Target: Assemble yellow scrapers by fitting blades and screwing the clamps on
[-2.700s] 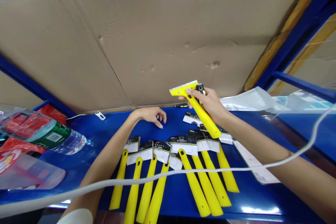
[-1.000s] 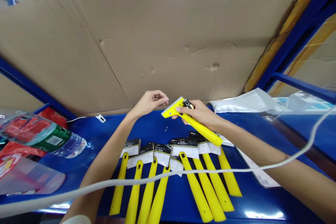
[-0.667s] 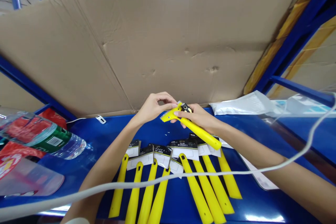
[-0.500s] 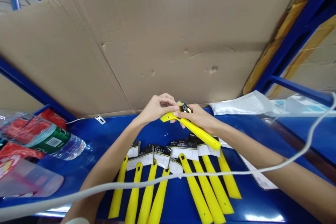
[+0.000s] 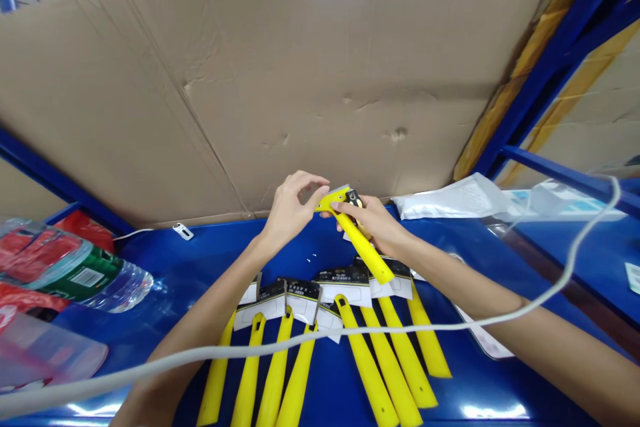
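Note:
A yellow scraper [image 5: 361, 240] slants down to the right from my right hand [image 5: 383, 223], its metal blade edge facing up. My right thumb presses on its neck, with the fingers curled behind. In the same hand, behind the scraper, is a black tool with a pale part [image 5: 354, 198]; its kind I cannot make out. My left hand [image 5: 293, 210] is curled, thumb and forefinger tips in a loose pinch at the left corner of the scraper head. Below lie several yellow scraper handles [image 5: 367, 360] in a row, with black-and-white cards [image 5: 345, 285] at their upper ends.
A white cable [image 5: 390, 329] crosses close in front of the view. At left are a water bottle [image 5: 95, 277] and a clear plastic cup [image 5: 60, 353]. A silver-white bag [image 5: 450, 199] lies right, against the cardboard sheet [image 5: 310, 80]. Blue rack posts [image 5: 530, 87] flank the blue shelf [image 5: 200, 260].
The scraper has turned so its blade edge faces up and its handle points more steeply down. My left fingers have moved from over the head to its left corner.

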Available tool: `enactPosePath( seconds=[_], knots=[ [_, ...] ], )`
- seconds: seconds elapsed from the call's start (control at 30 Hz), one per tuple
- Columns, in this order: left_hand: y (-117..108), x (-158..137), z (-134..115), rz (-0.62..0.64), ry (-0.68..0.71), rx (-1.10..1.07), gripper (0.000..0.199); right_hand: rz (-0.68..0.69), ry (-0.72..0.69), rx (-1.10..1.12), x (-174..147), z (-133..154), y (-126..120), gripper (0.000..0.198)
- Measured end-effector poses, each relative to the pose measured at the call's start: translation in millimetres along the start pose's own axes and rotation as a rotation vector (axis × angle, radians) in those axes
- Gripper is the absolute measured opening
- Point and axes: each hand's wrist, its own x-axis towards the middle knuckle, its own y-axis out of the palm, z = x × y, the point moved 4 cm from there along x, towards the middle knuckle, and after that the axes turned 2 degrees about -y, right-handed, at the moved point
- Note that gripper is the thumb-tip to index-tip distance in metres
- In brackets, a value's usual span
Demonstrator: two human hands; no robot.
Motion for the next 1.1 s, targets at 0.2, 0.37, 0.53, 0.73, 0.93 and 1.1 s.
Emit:
enactPosePath(
  seconds=[0.2,0.37,0.53,0.73,0.93,1.1],
  knots=[
    [28,-28,-49,0.148,0.168,0.678,0.067,-0.246,-0.095,0.096,4,-1,-8,0.044],
    [48,-42,-56,0.159,0.137,0.888,0.088,-0.343,-0.144,0.112,1,-4,-8,0.047],
    [52,-45,-56,0.172,0.106,0.902,0.079,-0.393,-0.211,0.121,-5,-2,-2,0.047],
    [45,-35,-47,0.199,0.062,0.699,0.088,-0.338,-0.287,0.052,-13,13,0,0.039],
    [36,-33,-33,0.141,0.244,0.277,0.077,-0.215,-0.341,-0.114,-34,45,-7,0.027],
    [29,-54,-46,0.156,0.347,0.009,0.069,-0.045,-0.335,-0.334,-74,67,-21,0.031]
  ],
)
